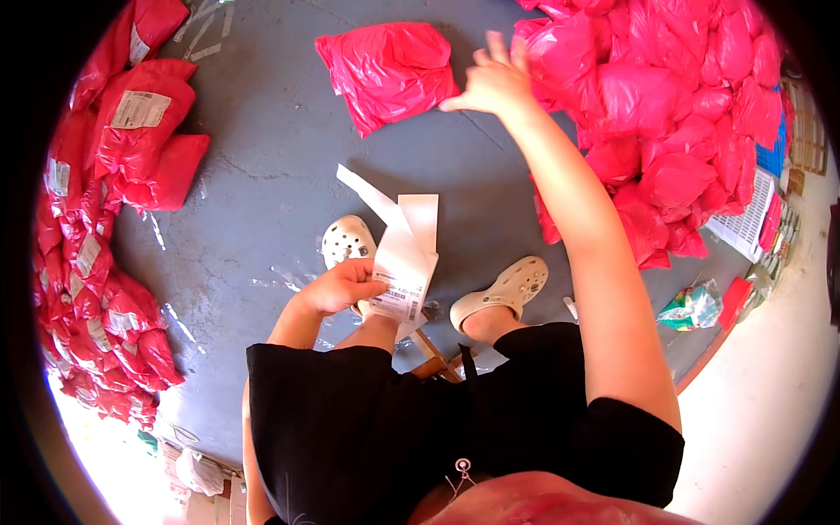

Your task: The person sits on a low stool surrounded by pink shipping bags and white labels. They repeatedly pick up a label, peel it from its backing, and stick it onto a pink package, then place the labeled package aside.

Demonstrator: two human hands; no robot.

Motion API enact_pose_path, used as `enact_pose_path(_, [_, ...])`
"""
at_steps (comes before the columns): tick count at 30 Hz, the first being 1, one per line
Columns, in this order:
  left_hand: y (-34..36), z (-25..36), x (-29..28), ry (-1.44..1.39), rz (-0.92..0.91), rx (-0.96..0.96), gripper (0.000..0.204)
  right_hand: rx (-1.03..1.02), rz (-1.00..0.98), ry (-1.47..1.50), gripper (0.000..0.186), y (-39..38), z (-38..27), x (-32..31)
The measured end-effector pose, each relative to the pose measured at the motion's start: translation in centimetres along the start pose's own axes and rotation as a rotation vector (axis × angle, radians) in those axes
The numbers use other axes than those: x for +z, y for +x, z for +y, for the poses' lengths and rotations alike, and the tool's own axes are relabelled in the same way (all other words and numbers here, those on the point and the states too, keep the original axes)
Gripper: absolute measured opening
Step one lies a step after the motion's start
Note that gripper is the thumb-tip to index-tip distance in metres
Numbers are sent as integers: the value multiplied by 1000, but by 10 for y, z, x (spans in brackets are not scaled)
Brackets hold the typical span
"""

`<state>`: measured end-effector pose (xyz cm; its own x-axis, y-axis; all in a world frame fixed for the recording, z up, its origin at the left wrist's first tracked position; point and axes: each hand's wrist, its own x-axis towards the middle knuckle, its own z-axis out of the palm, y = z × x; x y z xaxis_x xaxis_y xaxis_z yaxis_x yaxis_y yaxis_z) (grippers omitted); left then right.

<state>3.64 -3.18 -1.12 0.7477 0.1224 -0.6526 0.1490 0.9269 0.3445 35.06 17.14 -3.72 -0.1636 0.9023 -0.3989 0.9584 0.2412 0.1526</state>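
Observation:
In my left hand point(337, 289), a strip of white printed paper labels point(407, 245) is pinched, its backing curling up and away between my feet. My right hand point(494, 83) reaches forward with fingers spread, its thumb at or beside the right edge of a single pink plastic parcel point(381, 70) on the grey floor; whether it touches is unclear. Just to the right of that hand begins a large heap of similar pink parcels point(647, 105). My cream clogs point(499, 293) stand below, either side of the labels.
A row of pink parcels point(149, 122), several with white labels, runs along the left. A white slatted crate point(739, 223), a clear-and-green bag point(691, 306) and stacked items sit at the right edge. I sit on a wooden stool point(433, 367), with plastic scraps around my feet.

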Motion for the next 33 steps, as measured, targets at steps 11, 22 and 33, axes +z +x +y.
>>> enact_pose_path(11, [-22, 3, -20, -138, 101, 102, 29, 475, 669, 459, 29, -38, 128, 64])
enact_pose_path(22, [-14, 12, -10, -115, 81, 126, 29, 287, -35, 354, 40, -145, 13, 37])
enact_pose_path(33, [16, 33, 18, -85, 9, 126, 27, 24, 309, 660, 82, -52, -2, 78])
